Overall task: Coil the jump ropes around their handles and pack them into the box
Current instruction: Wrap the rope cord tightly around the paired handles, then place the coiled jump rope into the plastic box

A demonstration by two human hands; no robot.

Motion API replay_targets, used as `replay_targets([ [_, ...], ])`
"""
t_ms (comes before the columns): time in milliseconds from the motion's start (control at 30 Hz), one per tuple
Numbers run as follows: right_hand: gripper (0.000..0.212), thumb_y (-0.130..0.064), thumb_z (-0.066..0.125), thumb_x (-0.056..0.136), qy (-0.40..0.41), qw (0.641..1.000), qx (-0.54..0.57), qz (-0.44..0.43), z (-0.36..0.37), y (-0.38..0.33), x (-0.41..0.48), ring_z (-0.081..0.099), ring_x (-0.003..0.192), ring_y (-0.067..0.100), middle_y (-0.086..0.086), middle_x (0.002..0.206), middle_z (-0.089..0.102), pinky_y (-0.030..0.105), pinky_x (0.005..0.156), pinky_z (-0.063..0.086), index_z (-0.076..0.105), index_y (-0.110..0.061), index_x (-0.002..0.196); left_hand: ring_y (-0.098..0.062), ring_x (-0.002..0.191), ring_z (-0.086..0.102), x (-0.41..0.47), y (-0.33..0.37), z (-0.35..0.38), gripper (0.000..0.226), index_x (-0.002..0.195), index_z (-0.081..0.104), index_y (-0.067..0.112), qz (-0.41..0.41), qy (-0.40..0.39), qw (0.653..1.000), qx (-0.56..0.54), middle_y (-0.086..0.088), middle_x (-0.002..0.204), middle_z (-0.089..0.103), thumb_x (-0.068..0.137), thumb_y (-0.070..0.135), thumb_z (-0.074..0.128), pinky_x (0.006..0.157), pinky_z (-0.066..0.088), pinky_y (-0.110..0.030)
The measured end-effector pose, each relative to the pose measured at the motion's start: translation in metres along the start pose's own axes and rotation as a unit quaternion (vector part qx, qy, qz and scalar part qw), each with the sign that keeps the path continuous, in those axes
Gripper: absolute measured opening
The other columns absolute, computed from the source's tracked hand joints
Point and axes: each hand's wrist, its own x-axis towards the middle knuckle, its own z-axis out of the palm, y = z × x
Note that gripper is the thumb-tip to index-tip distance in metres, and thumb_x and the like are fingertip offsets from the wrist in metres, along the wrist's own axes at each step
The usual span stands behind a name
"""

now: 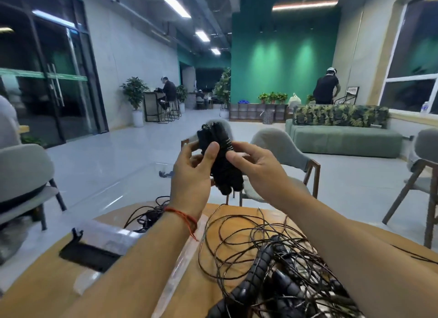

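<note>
Between the left hand [193, 173] and right hand [256, 164], both pinching it, the coiled jump rope [222, 161] stands near-upright, handles lengthwise.

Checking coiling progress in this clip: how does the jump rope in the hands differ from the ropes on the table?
The held jump rope has its cord wound tightly round its handles in a compact bundle; the table ropes sprawl in loose tangled loops. The held jump rope is raised, gripped by the left hand and right hand; the table ropes lie untouched on the table. Both have black handles.
</note>
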Motion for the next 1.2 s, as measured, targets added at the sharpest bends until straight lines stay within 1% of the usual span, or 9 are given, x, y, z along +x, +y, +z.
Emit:
replay_targets([
  [133,0.032,-0.047,0.069,0.103,0.007,1.0,-0.014,-0.002,0.044,-0.032,0.006,0.08,0.097,0.027,0.003,0.107,0.081,0.055,0.086,0.065,0.072,-0.028,0.129,-0.021,0.1,0.078,-0.001,0.021,-0.035,0.048,0.123,0.062,0.032,0.016,0.028,0.999,0.032,-0.007,0.113,0.075,0.085,0.06,0.072,0.074,0.067,-0.046],
  [233,0.03,-0.045,0.067,0.104,-0.004,1.0,-0.007,0.012,0.07,-0.052,0.013,0.078,0.104,0.018,-0.001,0.111,0.08,0.042,0.092,0.064,0.074,-0.027,0.127,-0.019,0.098,0.078,0.001,0.033,-0.063,0.044,0.124,0.059,0.028,0.021,0.027,0.998,0.044,-0.01,0.115,0.074,0.091,0.055,0.071,0.073,0.067,-0.045],
  [367,0.031,-0.039,0.071,0.103,-0.05,0.996,0.035,0.061,0.095,-0.058,0.024,0.077,0.109,0.022,0.004,0.113,0.081,0.053,0.095,0.063,0.074,-0.021,0.128,-0.017,0.099,0.077,0.006,0.035,-0.103,0.046,0.125,0.057,0.024,0.018,0.01,0.998,0.063,-0.014,0.118,0.068,0.091,0.051,0.074,0.07,0.067,-0.047],
  [467,0.032,-0.032,0.07,0.104,-0.077,0.992,0.063,0.078,0.111,-0.05,0.031,0.077,0.109,0.024,0.009,0.115,0.08,0.049,0.093,0.064,0.072,-0.014,0.13,-0.021,0.097,0.078,0.014,0.032,-0.132,0.051,0.121,0.058,0.019,0.008,-0.009,0.995,0.096,-0.014,0.114,0.069,0.086,0.051,0.078,0.068,0.067,-0.051],
  [567,0.029,-0.031,0.072,0.102,-0.077,0.991,0.049,0.101,0.126,-0.038,0.045,0.078,0.106,0.029,0.011,0.113,0.081,0.05,0.092,0.064,0.075,-0.014,0.125,-0.019,0.092,0.077,0.031,0.026,-0.16,0.049,0.11,0.063,0.02,0.002,0.011,0.985,0.174,-0.004,0.103,0.076,0.1,0.067,0.054,0.074,0.065,-0.047],
  [633,0.028,-0.036,0.076,0.099,-0.078,0.99,0.007,0.117,0.136,-0.029,0.058,0.078,0.105,0.031,0.008,0.11,0.081,0.048,0.091,0.065,0.078,-0.018,0.121,-0.023,0.093,0.073,0.043,0.014,-0.181,0.045,0.101,0.064,0.024,0.001,0.067,0.962,0.263,0.0,0.097,0.076,0.109,0.059,0.036,0.082,0.059,-0.045],
  [733,0.031,-0.047,0.08,0.094,-0.087,0.981,-0.101,0.141,0.152,-0.013,0.075,0.077,0.096,0.019,-0.002,0.104,0.081,0.028,0.075,0.061,0.079,-0.025,0.115,-0.034,0.099,0.065,0.055,-0.005,-0.204,0.034,0.105,0.057,0.024,-0.035,0.084,0.903,0.421,-0.004,0.102,0.071,0.11,0.041,0.028,0.089,0.054,-0.048],
  [1033,0.049,-0.057,0.074,0.093,-0.301,0.864,-0.352,0.198,0.218,0.019,0.091,0.07,0.107,0.021,-0.001,0.116,0.075,0.038,0.1,0.057,0.077,-0.021,0.125,-0.029,0.105,0.061,0.067,-0.02,-0.212,0.042,0.125,0.051,0.021,-0.114,0.095,0.906,0.395,-0.004,0.117,0.067,0.111,0.051,0.025,0.088,0.046,-0.042],
  [1200,0.034,-0.05,0.064,0.104,-0.381,0.816,-0.386,0.199,0.248,0.023,0.095,0.064,0.095,0.023,-0.002,0.092,0.065,0.033,0.083,0.044,0.071,-0.017,0.111,-0.029,0.1,0.061,0.066,-0.022,-0.211,0.036,0.125,0.049,0.021,-0.107,0.087,0.891,0.433,-0.006,0.111,0.066,0.112,0.048,0.03,0.082,0.044,-0.038],
])
